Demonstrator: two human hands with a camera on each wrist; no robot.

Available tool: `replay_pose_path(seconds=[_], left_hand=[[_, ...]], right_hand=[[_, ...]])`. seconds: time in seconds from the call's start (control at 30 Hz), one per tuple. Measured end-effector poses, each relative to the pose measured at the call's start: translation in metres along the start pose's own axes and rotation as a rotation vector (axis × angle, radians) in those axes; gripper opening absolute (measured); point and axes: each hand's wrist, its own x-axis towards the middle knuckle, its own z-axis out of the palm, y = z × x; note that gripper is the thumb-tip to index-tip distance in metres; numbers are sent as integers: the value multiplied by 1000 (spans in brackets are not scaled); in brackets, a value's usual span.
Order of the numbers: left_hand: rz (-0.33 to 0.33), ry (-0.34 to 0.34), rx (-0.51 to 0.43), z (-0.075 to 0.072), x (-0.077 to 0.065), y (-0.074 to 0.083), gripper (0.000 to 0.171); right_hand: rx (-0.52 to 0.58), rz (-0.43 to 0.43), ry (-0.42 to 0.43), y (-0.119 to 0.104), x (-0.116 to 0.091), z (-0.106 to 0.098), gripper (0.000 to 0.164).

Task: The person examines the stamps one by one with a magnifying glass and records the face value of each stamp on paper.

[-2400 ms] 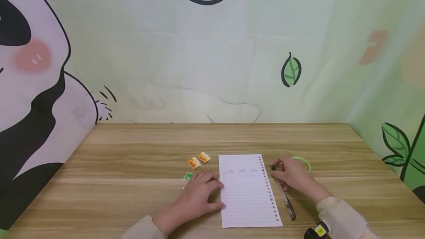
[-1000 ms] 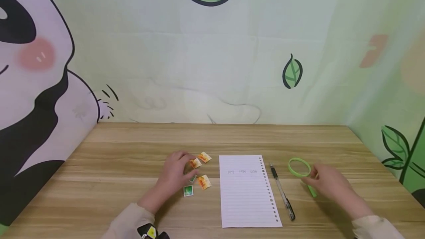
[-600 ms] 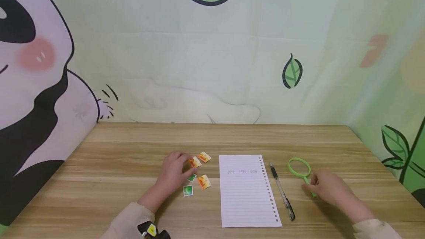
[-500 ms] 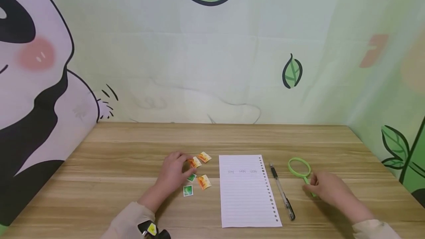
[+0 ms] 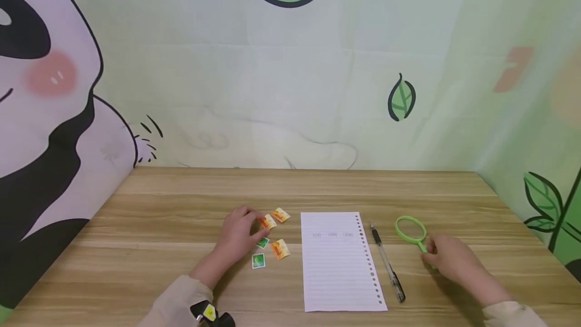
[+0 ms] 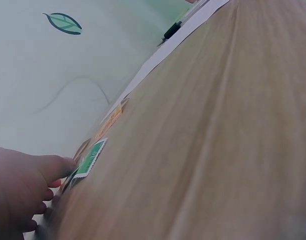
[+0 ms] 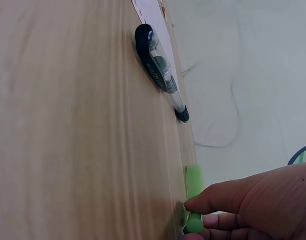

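Note:
My left hand [image 5: 236,231] rests over a loose group of stamps, fingertips at an orange stamp [image 5: 268,222] and thumb beside a green stamp [image 5: 263,242]. In the left wrist view that thumb overlaps the corner of a green stamp [image 6: 91,157]. Another green stamp [image 5: 258,261] and two more orange ones, one nearer [image 5: 280,249] and one farther [image 5: 281,215], lie close by. On the right, my right hand [image 5: 456,260] pinches the handle of a light-green magnifying glass [image 5: 410,228] lying on the table. The handle end [image 7: 194,223] shows between thumb and fingers in the right wrist view.
A lined sheet of paper [image 5: 342,276] with punched holes and three short handwritten marks lies mid-table. To its right is a black-and-clear pen [image 5: 387,264]. The wooden table [image 5: 181,206] meets a printed cloth backdrop [image 5: 218,79] at its far edge.
The left hand has gone from the paper's left edge to the stamps. The right hand has left the pen, reached the magnifying glass and slid from below its ring down the handle.

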Motion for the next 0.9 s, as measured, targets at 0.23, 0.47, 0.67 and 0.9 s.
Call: replay_pose_path(seconds=[0.23, 0.47, 0.67, 0.9], left_hand=[[-12, -6, 0, -1, 0, 1, 31], [-44, -22, 2, -1, 0, 2, 31], [-39, -14, 3, -1, 0, 4, 31], [-36, -13, 6, -1, 1, 1, 32]], right_hand=[[-19, -26, 23, 3, 1, -7, 15], [2, -54, 60, -9, 9, -17, 15], [-18, -104, 106, -32, 16, -27, 12], [-42, -169, 139, -65, 25, -32, 11]])
